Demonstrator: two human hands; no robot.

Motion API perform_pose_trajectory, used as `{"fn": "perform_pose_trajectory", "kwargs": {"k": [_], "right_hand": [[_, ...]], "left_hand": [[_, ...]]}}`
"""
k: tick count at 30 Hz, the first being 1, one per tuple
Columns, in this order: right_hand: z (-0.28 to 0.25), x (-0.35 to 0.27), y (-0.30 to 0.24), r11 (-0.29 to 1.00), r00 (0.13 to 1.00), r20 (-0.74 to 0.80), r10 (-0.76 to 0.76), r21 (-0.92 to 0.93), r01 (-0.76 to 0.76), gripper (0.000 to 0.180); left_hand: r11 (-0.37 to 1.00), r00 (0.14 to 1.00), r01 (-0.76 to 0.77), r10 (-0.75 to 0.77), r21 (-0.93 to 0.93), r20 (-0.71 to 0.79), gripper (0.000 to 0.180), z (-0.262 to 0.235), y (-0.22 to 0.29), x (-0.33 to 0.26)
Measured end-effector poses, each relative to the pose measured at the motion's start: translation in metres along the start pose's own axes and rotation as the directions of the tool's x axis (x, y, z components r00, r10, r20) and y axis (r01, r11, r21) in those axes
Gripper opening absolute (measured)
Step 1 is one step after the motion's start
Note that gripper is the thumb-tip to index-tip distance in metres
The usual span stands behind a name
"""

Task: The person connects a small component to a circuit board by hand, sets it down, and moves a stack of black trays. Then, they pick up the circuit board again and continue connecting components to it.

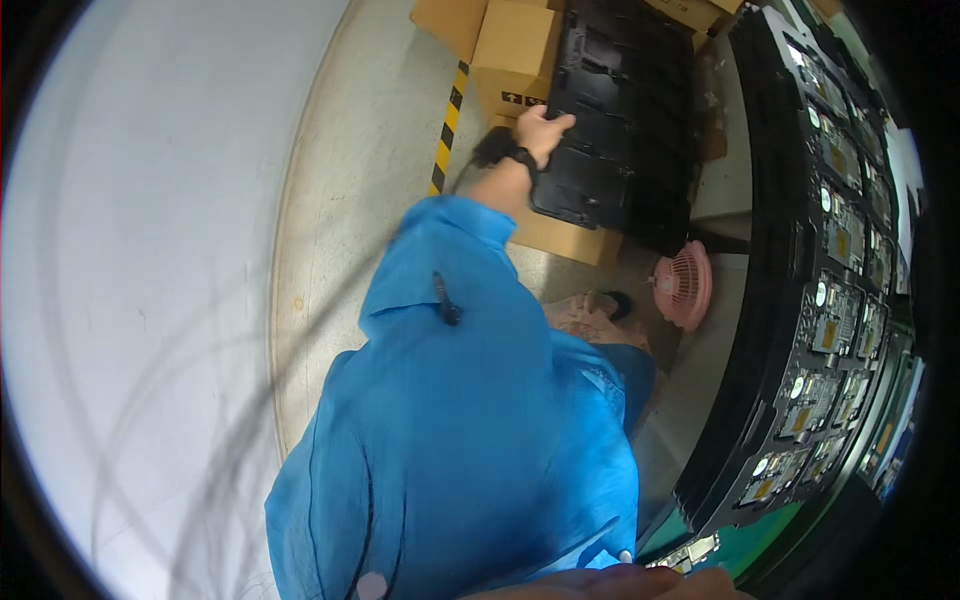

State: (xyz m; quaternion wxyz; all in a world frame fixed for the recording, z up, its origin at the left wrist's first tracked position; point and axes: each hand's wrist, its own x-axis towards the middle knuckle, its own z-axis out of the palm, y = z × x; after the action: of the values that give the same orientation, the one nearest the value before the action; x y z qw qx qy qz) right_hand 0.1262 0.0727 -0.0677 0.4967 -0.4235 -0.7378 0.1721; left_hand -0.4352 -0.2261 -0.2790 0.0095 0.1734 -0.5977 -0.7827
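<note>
My left hand (541, 135), with a dark band at the wrist, reaches forward in a blue sleeve. Its thumb lies over the left edge of a large black plastic tray (590, 140), and the fingers close round that edge. Shallow compartments are moulded into the tray, which slants above cardboard boxes. Skin at the lower picture edge seems to be my right hand (690, 583), mostly cut off, so its fingers cannot be made out. Close to it are a green surface (765, 545) and part of a circuit board (695, 552).
Open cardboard boxes (515, 50) stand on the floor beside yellow-black tape (450, 125). A pink fan (684, 285) sits under the bench. Along the right, black trays (770, 200) hold several circuit boards (838, 240). A pale wall (160, 250) runs along the left.
</note>
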Motion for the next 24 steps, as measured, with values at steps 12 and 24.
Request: {"fn": "perform_pose_trajectory", "kwargs": {"k": [12,24], "right_hand": [[0.005,0.003,-0.024,0.79,0.847,0.256,-0.465,-0.312,0.528,0.028],[0.0,0.004,0.007,0.999,0.995,0.102,-0.022,-0.025,0.024,0.034]], "left_hand": [[0.866,0.948,0.09,0.078,0.493,-0.31,0.042,-0.069,-0.043,0.038],[0.795,0.961,0.052,0.125,0.604,-0.247,0.048,-0.055,-0.076,0.08]]}}
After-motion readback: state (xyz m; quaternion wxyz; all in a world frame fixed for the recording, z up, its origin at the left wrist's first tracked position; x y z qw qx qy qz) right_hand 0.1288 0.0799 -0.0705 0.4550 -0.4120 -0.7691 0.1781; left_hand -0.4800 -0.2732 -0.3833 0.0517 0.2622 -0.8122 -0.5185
